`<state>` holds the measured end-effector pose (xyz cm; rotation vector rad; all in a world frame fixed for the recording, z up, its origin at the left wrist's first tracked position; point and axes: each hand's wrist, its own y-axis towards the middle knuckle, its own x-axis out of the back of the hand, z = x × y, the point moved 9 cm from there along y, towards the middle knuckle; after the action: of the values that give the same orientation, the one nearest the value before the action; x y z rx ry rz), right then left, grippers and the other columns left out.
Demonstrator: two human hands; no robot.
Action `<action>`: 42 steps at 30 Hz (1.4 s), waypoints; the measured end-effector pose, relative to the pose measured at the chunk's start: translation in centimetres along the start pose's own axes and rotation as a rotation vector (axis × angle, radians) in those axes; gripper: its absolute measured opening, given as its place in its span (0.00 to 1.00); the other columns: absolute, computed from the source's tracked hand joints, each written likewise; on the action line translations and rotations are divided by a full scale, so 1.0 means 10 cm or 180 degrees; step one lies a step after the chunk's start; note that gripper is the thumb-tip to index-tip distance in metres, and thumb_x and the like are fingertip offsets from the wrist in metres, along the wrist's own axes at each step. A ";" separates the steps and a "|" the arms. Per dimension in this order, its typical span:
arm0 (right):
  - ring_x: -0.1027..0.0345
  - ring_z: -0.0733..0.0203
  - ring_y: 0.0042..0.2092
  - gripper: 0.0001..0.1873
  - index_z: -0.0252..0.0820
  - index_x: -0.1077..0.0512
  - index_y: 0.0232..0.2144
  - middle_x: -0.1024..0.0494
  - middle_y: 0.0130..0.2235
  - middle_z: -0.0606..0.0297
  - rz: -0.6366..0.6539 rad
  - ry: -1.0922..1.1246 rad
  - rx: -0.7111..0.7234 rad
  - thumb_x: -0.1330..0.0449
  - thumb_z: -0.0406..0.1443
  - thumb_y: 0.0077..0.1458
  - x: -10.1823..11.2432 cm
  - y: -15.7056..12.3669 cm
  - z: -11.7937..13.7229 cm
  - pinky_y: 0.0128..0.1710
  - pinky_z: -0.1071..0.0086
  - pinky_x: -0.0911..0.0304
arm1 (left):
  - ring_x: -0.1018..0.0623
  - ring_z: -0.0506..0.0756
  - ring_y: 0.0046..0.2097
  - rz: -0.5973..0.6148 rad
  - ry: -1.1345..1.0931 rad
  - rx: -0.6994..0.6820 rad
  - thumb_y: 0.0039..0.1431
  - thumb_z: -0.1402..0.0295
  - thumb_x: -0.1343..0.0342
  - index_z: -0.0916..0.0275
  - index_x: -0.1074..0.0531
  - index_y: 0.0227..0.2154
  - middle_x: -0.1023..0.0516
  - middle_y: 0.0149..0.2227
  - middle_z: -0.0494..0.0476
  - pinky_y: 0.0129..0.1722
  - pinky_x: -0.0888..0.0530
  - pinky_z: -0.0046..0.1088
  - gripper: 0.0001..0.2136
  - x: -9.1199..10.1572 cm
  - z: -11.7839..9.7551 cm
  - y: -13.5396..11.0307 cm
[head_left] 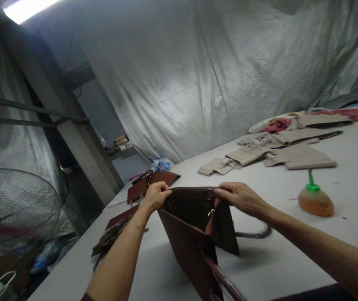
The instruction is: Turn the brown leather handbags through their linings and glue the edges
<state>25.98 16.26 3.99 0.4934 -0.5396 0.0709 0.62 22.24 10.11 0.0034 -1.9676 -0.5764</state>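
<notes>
A dark brown handbag (pixel 191 246) stands on the white table in front of me, its mouth spread so the dark lining shows. My left hand (pixel 157 195) pinches the far top edge at its left end. At the right end of that same edge, my right hand (pixel 240 198) grips between thumb and fingers. A small gold-coloured zipper pull (pixel 210 212) hangs inside near the right side. One tube-like handle (pixel 223 278) droops toward me, and another handle (pixel 256 235) lies on the table beyond the bag's right side.
Beige bag pieces (pixel 310 156) lie at the back right. An orange bottle with a green nozzle (pixel 315 200) sits on the right. Brown bag pieces (pixel 138 190) and dark ones (pixel 113 234) are on the left. A large fan (pixel 16 209) stands off the table's left edge.
</notes>
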 end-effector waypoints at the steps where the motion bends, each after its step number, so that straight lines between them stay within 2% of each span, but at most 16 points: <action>1: 0.36 0.61 0.29 0.21 0.41 0.25 0.25 0.27 0.24 0.67 -0.0052 -0.0072 -0.0001 0.50 0.46 0.59 0.02 0.02 -0.01 0.31 0.67 0.44 | 0.24 0.51 0.33 -0.0005 -0.0008 0.0019 0.49 0.70 0.42 0.64 0.28 0.22 0.21 0.29 0.52 0.34 0.31 0.23 0.04 0.00 0.01 -0.01; 5: 0.36 0.60 0.28 0.20 0.42 0.26 0.22 0.28 0.23 0.67 -0.0271 -0.0324 -0.0043 0.49 0.45 0.57 0.06 0.08 -0.02 0.31 0.67 0.44 | 0.25 0.51 0.31 -0.0072 0.0038 0.0105 0.48 0.70 0.43 0.63 0.29 0.21 0.22 0.27 0.52 0.32 0.33 0.24 0.04 0.03 0.01 -0.04; 11: 0.35 0.59 0.28 0.18 0.43 0.28 0.22 0.27 0.23 0.66 -0.0342 -0.0514 0.0026 0.50 0.43 0.58 0.05 0.09 0.02 0.31 0.66 0.43 | 0.26 0.51 0.30 -0.0189 0.0230 0.0183 0.47 0.70 0.44 0.62 0.30 0.20 0.23 0.26 0.52 0.31 0.35 0.24 0.04 0.06 -0.02 -0.09; 14: 0.32 0.57 0.33 0.12 0.41 0.27 0.31 0.23 0.31 0.61 -0.0608 -0.0882 0.0036 0.49 0.38 0.57 0.08 0.11 0.05 0.35 0.66 0.40 | 0.26 0.52 0.30 -0.0252 0.0349 0.0258 0.47 0.70 0.44 0.62 0.30 0.19 0.23 0.25 0.53 0.31 0.35 0.25 0.05 0.08 -0.04 -0.10; 16: 0.30 0.55 0.39 0.13 0.39 0.28 0.41 0.23 0.40 0.57 -0.0789 -0.1288 0.0232 0.50 0.32 0.56 0.07 0.14 0.15 0.40 0.66 0.40 | 0.26 0.52 0.30 -0.0288 0.0425 0.0313 0.47 0.70 0.44 0.62 0.29 0.19 0.23 0.24 0.53 0.31 0.35 0.26 0.05 0.10 -0.06 -0.10; 18: 0.31 0.55 0.44 0.18 0.37 0.29 0.45 0.24 0.45 0.55 -0.0701 -0.1609 0.0549 0.52 0.28 0.55 -0.05 0.18 0.29 0.45 0.66 0.40 | 0.26 0.52 0.30 -0.0311 0.0489 0.0356 0.47 0.71 0.44 0.62 0.28 0.19 0.23 0.24 0.54 0.31 0.36 0.26 0.05 0.11 -0.09 -0.11; 21: 0.31 0.52 0.46 0.15 0.37 0.27 0.43 0.24 0.44 0.53 -0.0368 -0.1843 0.0803 0.50 0.33 0.60 -0.25 0.26 0.45 0.47 0.64 0.41 | 0.26 0.53 0.30 -0.0334 0.0566 0.0429 0.47 0.71 0.44 0.62 0.28 0.18 0.23 0.24 0.54 0.31 0.36 0.26 0.05 0.13 -0.12 -0.13; 23: 0.31 0.50 0.46 0.14 0.37 0.26 0.43 0.23 0.43 0.52 -0.0202 -0.1837 0.0693 0.46 0.38 0.59 -0.30 0.33 0.48 0.46 0.62 0.41 | 0.25 0.53 0.30 -0.0343 0.0616 0.0463 0.47 0.70 0.44 0.62 0.28 0.19 0.22 0.24 0.54 0.31 0.36 0.26 0.05 0.14 -0.13 -0.14; 28: 0.29 0.52 0.40 0.10 0.44 0.22 0.37 0.20 0.36 0.59 -0.0040 -0.1503 0.0112 0.40 0.38 0.53 -0.26 0.51 0.32 0.37 0.65 0.40 | 0.24 0.53 0.31 -0.0357 0.0577 0.0444 0.47 0.70 0.45 0.62 0.28 0.19 0.22 0.25 0.54 0.32 0.35 0.26 0.05 0.14 -0.12 -0.17; 32: 0.28 0.58 0.35 0.08 0.47 0.21 0.32 0.20 0.31 0.66 0.0100 -0.1356 -0.0017 0.37 0.40 0.49 -0.24 0.65 0.19 0.31 0.70 0.41 | 0.25 0.53 0.31 -0.0379 0.0448 0.0475 0.46 0.70 0.44 0.62 0.28 0.18 0.22 0.24 0.54 0.32 0.35 0.26 0.05 0.15 -0.10 -0.19; 35: 0.28 0.61 0.34 0.08 0.46 0.21 0.31 0.21 0.29 0.67 0.0208 -0.1399 -0.0059 0.37 0.41 0.49 -0.25 0.73 0.18 0.30 0.72 0.42 | 0.25 0.52 0.30 -0.0359 0.0358 0.0485 0.46 0.70 0.44 0.62 0.28 0.18 0.22 0.24 0.53 0.31 0.35 0.25 0.05 0.14 -0.08 -0.19; 37: 0.27 0.57 0.35 0.10 0.44 0.21 0.31 0.21 0.30 0.63 0.0219 -0.1575 -0.0077 0.37 0.42 0.49 -0.26 0.75 0.22 0.31 0.69 0.41 | 0.25 0.53 0.30 -0.0352 0.0345 0.0489 0.46 0.71 0.43 0.62 0.28 0.18 0.22 0.24 0.53 0.31 0.35 0.25 0.05 0.13 -0.08 -0.19; 39: 0.27 0.50 0.38 0.11 0.40 0.21 0.32 0.20 0.33 0.54 0.0212 -0.1808 -0.0002 0.39 0.40 0.51 -0.31 0.75 0.33 0.34 0.65 0.40 | 0.25 0.53 0.30 -0.0367 0.0377 0.0488 0.45 0.71 0.44 0.62 0.29 0.18 0.22 0.24 0.54 0.31 0.35 0.26 0.05 0.13 -0.08 -0.18; 42: 0.28 0.45 0.42 0.12 0.35 0.22 0.35 0.21 0.40 0.44 0.0266 -0.2010 0.0259 0.43 0.35 0.52 -0.48 0.72 0.53 0.38 0.61 0.40 | 0.25 0.53 0.29 -0.0411 0.0423 0.0453 0.45 0.72 0.44 0.62 0.30 0.17 0.23 0.24 0.54 0.30 0.36 0.26 0.05 0.13 -0.09 -0.18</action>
<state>17.94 20.39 8.56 0.5725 -1.1797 0.0149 0.38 19.99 10.85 0.2529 -1.8838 -0.5049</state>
